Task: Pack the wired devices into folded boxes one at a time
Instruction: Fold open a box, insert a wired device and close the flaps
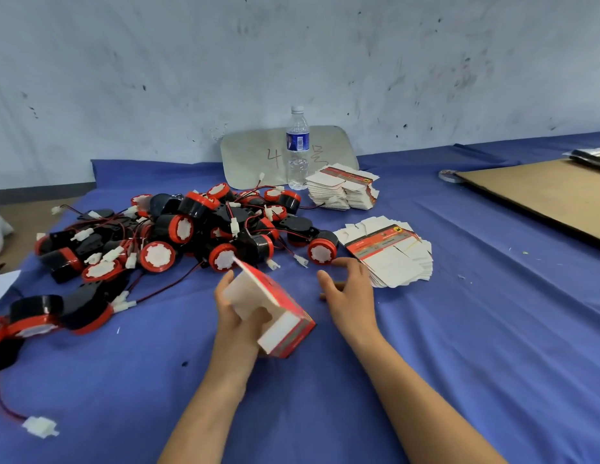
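The folded box (278,306) sits in the left hand (236,321)'s fingers, the heap of wired devices (178,229) beyond and left of them. One device (322,251) lies just past the right hand (350,296)'s fingertips, a flat-box stack (392,259) just right of them, a second stack (342,192) and bottle (297,152) farther behind.

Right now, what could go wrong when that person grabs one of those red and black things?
The pile looks tangled, so lifting the nearest device might drag others along. The right hand is close to the stack of flat boxes and could knock it askew. Only the left hand holds the folded box, so it may tip or squash as the device goes in.
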{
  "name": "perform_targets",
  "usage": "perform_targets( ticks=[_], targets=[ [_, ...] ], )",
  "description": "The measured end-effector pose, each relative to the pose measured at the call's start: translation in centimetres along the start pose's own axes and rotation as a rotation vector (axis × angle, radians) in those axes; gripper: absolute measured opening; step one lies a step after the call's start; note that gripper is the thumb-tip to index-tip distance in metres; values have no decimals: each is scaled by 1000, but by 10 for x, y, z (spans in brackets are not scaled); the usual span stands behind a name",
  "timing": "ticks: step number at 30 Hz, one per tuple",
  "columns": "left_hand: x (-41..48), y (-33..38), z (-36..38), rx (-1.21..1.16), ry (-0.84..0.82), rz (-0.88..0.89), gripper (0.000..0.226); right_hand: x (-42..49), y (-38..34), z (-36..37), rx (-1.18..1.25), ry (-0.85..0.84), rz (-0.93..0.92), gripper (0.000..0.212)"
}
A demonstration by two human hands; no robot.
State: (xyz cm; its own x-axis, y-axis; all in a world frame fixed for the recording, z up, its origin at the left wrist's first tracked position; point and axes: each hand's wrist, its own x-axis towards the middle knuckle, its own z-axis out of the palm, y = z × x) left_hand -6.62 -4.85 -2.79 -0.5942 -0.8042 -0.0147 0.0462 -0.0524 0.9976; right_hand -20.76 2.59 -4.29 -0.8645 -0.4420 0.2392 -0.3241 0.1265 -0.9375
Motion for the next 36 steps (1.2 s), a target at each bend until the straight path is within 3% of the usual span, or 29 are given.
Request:
perform_targets(
  ticks=[3, 6, 8, 10, 13, 17, 21, 23, 28, 31, 33, 36],
  targets=[
    [3, -5, -8, 215, 149, 8, 11, 15, 3, 2, -67, 32, 67, 60],
    [4, -7, -6, 598, 363, 140, 35, 34, -1, 4, -287, -12, 53, 85],
    [1, -9, -8, 650, 436, 195, 39, 42, -4, 10, -477, -87, 25, 91],
    [3, -12, -10, 637, 433, 262, 31, 48, -7, 20, -683, -156, -5, 84],
    [3, -14, -7, 597, 385, 351, 14, 53, -11, 33, -841, -176, -13, 57],
    [1, -17, -6, 540, 288, 421, 7, 42, -5, 37, -859, 34, -217, 36],
    [2, -15, -4, 464, 329, 409, 33, 37, 1, 26, -631, 222, -115, 49],
    [2, -17, -3, 458, 377, 423, 44, 34, 0, 22, -405, 357, -134, 43],
    [9, -25, -7, 476, 346, 399, 40, 31, -18, 6, 37, 645, -199, 29],
    [9, -25, -4, 442, 312, 392, 29, 35, -30, -10, 446, 659, -13, 35],
    [7, -24, -3, 380, 269, 385, 43, 31, -38, -19, 795, 579, 115, 41],
    [6, -22, -2, 399, 227, 380, 73, 15, -45, -27, 963, 471, 242, 36]
  ],
)
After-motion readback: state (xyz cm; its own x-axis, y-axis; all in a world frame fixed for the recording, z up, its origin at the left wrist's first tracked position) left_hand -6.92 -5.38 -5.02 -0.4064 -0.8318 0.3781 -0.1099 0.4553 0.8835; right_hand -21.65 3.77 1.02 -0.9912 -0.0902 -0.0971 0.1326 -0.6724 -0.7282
